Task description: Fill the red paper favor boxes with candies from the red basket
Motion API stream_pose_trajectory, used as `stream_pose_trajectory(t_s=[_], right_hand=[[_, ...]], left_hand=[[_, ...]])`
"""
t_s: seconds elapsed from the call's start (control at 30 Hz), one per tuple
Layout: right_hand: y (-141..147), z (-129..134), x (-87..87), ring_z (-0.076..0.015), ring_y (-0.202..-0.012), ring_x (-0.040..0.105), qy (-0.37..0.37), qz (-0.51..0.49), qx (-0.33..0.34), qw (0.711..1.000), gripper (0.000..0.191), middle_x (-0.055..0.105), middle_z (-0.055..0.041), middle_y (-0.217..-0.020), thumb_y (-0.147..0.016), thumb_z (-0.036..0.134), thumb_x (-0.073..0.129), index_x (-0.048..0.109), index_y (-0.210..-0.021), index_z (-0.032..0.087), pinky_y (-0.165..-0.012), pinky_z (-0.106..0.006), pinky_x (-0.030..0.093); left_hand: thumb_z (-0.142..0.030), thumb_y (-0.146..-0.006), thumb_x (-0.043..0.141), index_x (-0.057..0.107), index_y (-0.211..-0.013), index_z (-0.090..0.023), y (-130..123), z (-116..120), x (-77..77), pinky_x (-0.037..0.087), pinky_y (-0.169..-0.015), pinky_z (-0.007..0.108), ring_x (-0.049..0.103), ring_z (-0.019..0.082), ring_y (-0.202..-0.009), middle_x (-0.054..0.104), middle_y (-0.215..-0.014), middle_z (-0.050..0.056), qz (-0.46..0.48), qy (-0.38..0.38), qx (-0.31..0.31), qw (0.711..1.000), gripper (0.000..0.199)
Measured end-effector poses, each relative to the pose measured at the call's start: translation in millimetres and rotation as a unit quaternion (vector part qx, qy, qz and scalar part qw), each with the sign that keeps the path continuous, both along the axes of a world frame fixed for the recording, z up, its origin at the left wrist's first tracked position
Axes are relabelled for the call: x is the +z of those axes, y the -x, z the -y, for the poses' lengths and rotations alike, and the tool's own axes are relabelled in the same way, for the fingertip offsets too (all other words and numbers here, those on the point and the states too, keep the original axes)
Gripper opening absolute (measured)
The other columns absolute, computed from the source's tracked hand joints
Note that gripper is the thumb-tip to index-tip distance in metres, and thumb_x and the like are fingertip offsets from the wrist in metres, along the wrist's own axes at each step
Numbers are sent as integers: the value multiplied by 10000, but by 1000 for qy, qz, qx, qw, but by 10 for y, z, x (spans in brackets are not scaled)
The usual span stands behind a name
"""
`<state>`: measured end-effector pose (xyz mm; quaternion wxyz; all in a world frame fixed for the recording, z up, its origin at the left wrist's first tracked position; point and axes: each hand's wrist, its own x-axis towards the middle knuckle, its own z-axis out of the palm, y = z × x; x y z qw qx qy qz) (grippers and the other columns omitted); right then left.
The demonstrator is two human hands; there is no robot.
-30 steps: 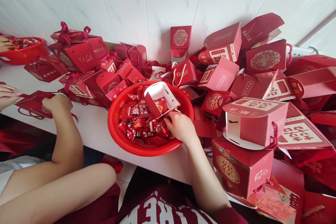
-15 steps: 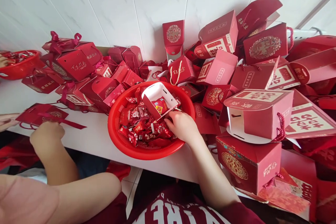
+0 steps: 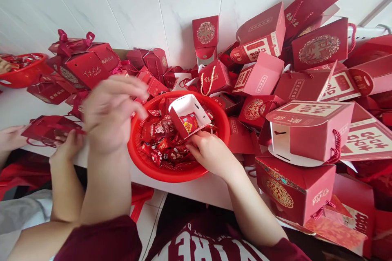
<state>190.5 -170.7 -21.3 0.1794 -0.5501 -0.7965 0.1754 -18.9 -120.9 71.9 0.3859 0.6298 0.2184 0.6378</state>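
My left hand (image 3: 112, 112), blurred by motion, is raised beside the left rim of a round red plastic basket (image 3: 224, 130). Its fingers are apart, with nothing visible between them. Wrapped red candies (image 3: 161, 128) fill the basket. A small open-topped box (image 3: 183, 110), white inside and red outside, is tilted over them and has a red and yellow packet (image 3: 189, 123) in it. My right hand (image 3: 210, 151) grips this box at its lower right edge, the fingertips partly hidden beneath it.
Red gift boxes (image 3: 306, 130) are heaped on the right and along the tiled wall. Another person's hands (image 3: 69, 144) hold a dark red box (image 3: 45, 128) at the left. A second candy basket (image 3: 24, 75) stands far left.
My left hand has come up into view beside the basket; earlier only its arm showed, reaching left. The other person's hand has shifted at the dark red box. My right hand stays at the small box.
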Motion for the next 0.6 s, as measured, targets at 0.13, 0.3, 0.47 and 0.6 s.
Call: stream_pose_trajectory(t_s=[0.13,0.3,0.47,0.6], right_hand=[[149,40,118,-209,-950,650,-23,1,37,999,190,704,-78,-1019,-1008,231,501,680,-1022,169,-866,-313,477],[296,-42,78,-244,-1059,622,-22,36,58,997,177,687,-103,-1094,-990,180,503,671,-1029,140,-937,-359,488],[430,-134,42,-316,-1160,594,-19,120,23,992,247,667,-163,-1183,-975,129,448,660,-1099,110,-969,-433,494],[654,-190,67,-279,-1210,589,-11,110,108,988,348,636,-138,-1330,-979,72,366,656,-1166,118,-1010,-412,486]], left_hand=[[-239,-748,816,785,-721,-204,-343,-340,141,447,-1125,433,555,309,-1298,677,-1221,60,-270,35,-145,951,54],[-259,-924,601,805,-858,-218,-570,-533,73,399,-1160,468,581,270,-1277,668,-1286,43,-516,-12,-107,850,218],[-173,-900,560,780,-1081,-215,-510,-707,-166,349,-1185,498,446,302,-1396,545,-1449,74,-537,-105,117,829,288],[-96,-805,533,800,-994,-205,-392,-837,-273,410,-1151,436,565,266,-1298,604,-1396,59,-531,-54,43,844,345]])
